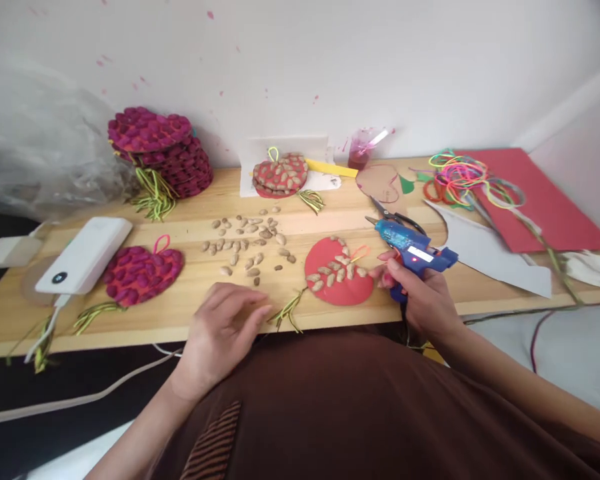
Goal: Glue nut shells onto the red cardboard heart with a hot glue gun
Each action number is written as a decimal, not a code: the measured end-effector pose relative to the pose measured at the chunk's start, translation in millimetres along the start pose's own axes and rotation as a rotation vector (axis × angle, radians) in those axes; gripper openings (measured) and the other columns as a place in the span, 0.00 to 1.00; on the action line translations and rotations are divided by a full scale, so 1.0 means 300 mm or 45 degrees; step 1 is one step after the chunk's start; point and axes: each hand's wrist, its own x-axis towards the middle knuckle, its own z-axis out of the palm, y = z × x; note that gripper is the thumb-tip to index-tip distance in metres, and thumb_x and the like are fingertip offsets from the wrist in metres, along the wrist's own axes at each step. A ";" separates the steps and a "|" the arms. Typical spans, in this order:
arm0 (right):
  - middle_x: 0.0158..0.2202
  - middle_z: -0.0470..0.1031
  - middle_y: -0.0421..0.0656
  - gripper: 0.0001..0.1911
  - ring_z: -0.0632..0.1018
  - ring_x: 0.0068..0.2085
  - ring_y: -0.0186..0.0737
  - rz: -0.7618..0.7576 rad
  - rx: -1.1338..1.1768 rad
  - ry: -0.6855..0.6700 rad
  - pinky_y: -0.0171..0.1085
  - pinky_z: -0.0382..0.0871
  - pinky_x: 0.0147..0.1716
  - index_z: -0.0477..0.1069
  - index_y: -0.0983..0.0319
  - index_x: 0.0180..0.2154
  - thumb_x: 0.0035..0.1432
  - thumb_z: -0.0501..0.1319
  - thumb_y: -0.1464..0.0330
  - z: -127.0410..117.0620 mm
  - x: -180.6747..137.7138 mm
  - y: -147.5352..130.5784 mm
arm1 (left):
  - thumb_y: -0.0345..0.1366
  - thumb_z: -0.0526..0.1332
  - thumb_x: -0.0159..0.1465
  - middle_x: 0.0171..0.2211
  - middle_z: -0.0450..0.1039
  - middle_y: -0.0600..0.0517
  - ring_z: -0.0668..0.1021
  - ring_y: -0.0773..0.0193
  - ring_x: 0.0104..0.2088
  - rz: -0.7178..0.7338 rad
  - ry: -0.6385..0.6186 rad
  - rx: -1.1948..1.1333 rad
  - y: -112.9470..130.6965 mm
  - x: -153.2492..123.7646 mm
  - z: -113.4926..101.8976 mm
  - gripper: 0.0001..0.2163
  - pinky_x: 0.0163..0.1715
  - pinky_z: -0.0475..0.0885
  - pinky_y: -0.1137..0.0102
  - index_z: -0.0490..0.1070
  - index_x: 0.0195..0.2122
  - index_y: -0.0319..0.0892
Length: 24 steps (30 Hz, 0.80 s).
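A long wooden table (480,287) runs the width of the room against a white wall, and the person sits close to its near edge. A crumpled clear plastic bag (35,147) fills the far left end. At the far right lies a red sheet of card (545,200), with a grey paper offcut (485,250) overlapping its near corner and a tangle of neon cords (460,173) across its top. Back left stands a stack of magenta hearts (165,150). A white power bank (85,253) lies at the near left, and just beside it a single magenta heart (143,272) lies flat.

In front of the person, near the table's front edge, lies the red heart (337,273), flat, with rows of pale seeds stuck across its upper middle and a yellow-green tassel (287,312) trailing from its lower left point.

The right hand (425,300) is closed round the grip of a blue glue gun (410,245), held just right of the heart with the nozzle pointing left; two fingertips reach the heart's right edge. The left hand (220,330) rests palm down on the table edge, fingers loose and lightly curled, with nothing in it, the fingertips just short of the tassel.

Scissors (395,217) lie just behind the gun. Loose seeds (247,243) are scattered between the two hearts
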 end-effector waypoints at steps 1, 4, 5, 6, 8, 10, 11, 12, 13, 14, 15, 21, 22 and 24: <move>0.24 0.73 0.37 0.12 0.81 0.34 0.44 0.003 0.014 -0.059 0.43 0.75 0.40 0.77 0.56 0.38 0.58 0.69 0.55 -0.010 0.006 -0.007 | 0.37 0.66 0.65 0.39 0.78 0.48 0.77 0.55 0.43 -0.017 -0.006 0.039 0.038 0.010 0.022 0.06 0.45 0.74 0.59 0.76 0.43 0.44; 0.32 0.79 0.41 0.12 0.81 0.35 0.43 0.022 0.050 -0.284 0.44 0.76 0.42 0.79 0.54 0.39 0.60 0.67 0.54 -0.034 0.030 -0.043 | 0.42 0.69 0.63 0.40 0.78 0.47 0.76 0.54 0.44 -0.085 -0.044 0.177 0.115 0.041 0.084 0.11 0.48 0.73 0.57 0.75 0.42 0.42; 0.35 0.80 0.42 0.12 0.81 0.36 0.43 0.033 0.071 -0.368 0.44 0.76 0.41 0.79 0.54 0.40 0.61 0.66 0.54 -0.038 0.039 -0.057 | 0.43 0.69 0.63 0.40 0.77 0.47 0.76 0.53 0.44 -0.107 -0.074 0.217 0.128 0.049 0.101 0.12 0.48 0.72 0.57 0.74 0.42 0.42; 0.38 0.81 0.42 0.12 0.81 0.37 0.43 0.046 0.100 -0.452 0.44 0.77 0.41 0.79 0.54 0.41 0.62 0.66 0.54 -0.042 0.049 -0.068 | 0.44 0.69 0.63 0.40 0.77 0.47 0.76 0.53 0.44 -0.125 -0.106 0.250 0.138 0.057 0.114 0.13 0.48 0.72 0.56 0.74 0.42 0.42; 0.43 0.81 0.44 0.13 0.82 0.42 0.45 0.090 0.175 -0.607 0.43 0.77 0.41 0.79 0.54 0.41 0.62 0.65 0.54 -0.045 0.069 -0.082 | 0.42 0.67 0.65 0.39 0.76 0.47 0.75 0.53 0.43 -0.139 -0.164 0.293 0.152 0.071 0.135 0.10 0.48 0.71 0.57 0.74 0.41 0.42; 0.45 0.81 0.45 0.14 0.81 0.47 0.47 0.163 0.252 -0.731 0.43 0.78 0.43 0.79 0.56 0.41 0.62 0.65 0.53 -0.046 0.088 -0.079 | 0.38 0.63 0.67 0.38 0.76 0.47 0.74 0.54 0.42 -0.141 -0.198 0.331 0.163 0.087 0.147 0.05 0.47 0.70 0.57 0.74 0.39 0.42; 0.46 0.80 0.45 0.14 0.81 0.49 0.47 0.210 0.288 -0.786 0.43 0.78 0.44 0.78 0.56 0.41 0.63 0.64 0.53 -0.047 0.096 -0.074 | 0.36 0.62 0.68 0.37 0.75 0.47 0.73 0.54 0.42 -0.145 -0.216 0.353 0.169 0.095 0.151 0.04 0.47 0.70 0.58 0.74 0.37 0.42; 0.47 0.80 0.45 0.14 0.80 0.50 0.47 0.261 0.322 -0.833 0.43 0.78 0.45 0.78 0.57 0.41 0.63 0.64 0.54 -0.048 0.104 -0.068 | 0.35 0.61 0.68 0.36 0.75 0.47 0.73 0.53 0.41 -0.154 -0.234 0.379 0.176 0.103 0.153 0.05 0.46 0.69 0.58 0.73 0.36 0.42; 0.48 0.80 0.45 0.13 0.80 0.51 0.47 0.307 0.355 -0.873 0.43 0.78 0.46 0.78 0.57 0.41 0.64 0.64 0.54 -0.050 0.111 -0.061 | 0.34 0.60 0.68 0.36 0.75 0.47 0.73 0.53 0.41 -0.169 -0.252 0.409 0.183 0.111 0.155 0.05 0.45 0.69 0.58 0.73 0.36 0.42; 0.49 0.80 0.45 0.13 0.80 0.52 0.46 0.344 0.385 -0.906 0.43 0.78 0.47 0.78 0.56 0.41 0.64 0.64 0.55 -0.052 0.116 -0.056 | 0.34 0.59 0.69 0.36 0.75 0.47 0.73 0.52 0.41 -0.188 -0.268 0.436 0.190 0.118 0.155 0.05 0.45 0.68 0.58 0.73 0.35 0.42; 0.49 0.79 0.44 0.12 0.79 0.53 0.46 0.370 0.408 -0.935 0.43 0.77 0.48 0.78 0.56 0.40 0.64 0.64 0.56 -0.056 0.121 -0.052 | 0.34 0.59 0.69 0.35 0.76 0.47 0.74 0.52 0.41 -0.210 -0.281 0.457 0.197 0.123 0.155 0.06 0.44 0.68 0.58 0.72 0.35 0.42; 0.46 0.79 0.44 0.10 0.80 0.51 0.45 0.393 0.498 -0.915 0.42 0.77 0.47 0.79 0.56 0.40 0.66 0.63 0.58 -0.088 0.150 -0.052 | 0.33 0.54 0.71 0.35 0.78 0.50 0.78 0.55 0.38 -0.306 -0.312 0.440 0.219 0.137 0.160 0.05 0.43 0.64 0.60 0.69 0.40 0.43; 0.45 0.79 0.44 0.10 0.80 0.50 0.45 0.386 0.516 -0.879 0.41 0.77 0.47 0.79 0.56 0.40 0.65 0.64 0.58 -0.093 0.153 -0.051 | 0.33 0.54 0.71 0.36 0.79 0.50 0.78 0.55 0.39 -0.305 -0.318 0.440 0.219 0.138 0.162 0.05 0.44 0.64 0.60 0.69 0.42 0.43; 0.45 0.80 0.44 0.10 0.81 0.50 0.45 0.384 0.549 -0.830 0.41 0.77 0.46 0.79 0.56 0.40 0.64 0.65 0.58 -0.099 0.155 -0.048 | 0.34 0.54 0.71 0.37 0.80 0.50 0.78 0.54 0.40 -0.298 -0.335 0.447 0.215 0.140 0.166 0.06 0.44 0.64 0.59 0.70 0.45 0.44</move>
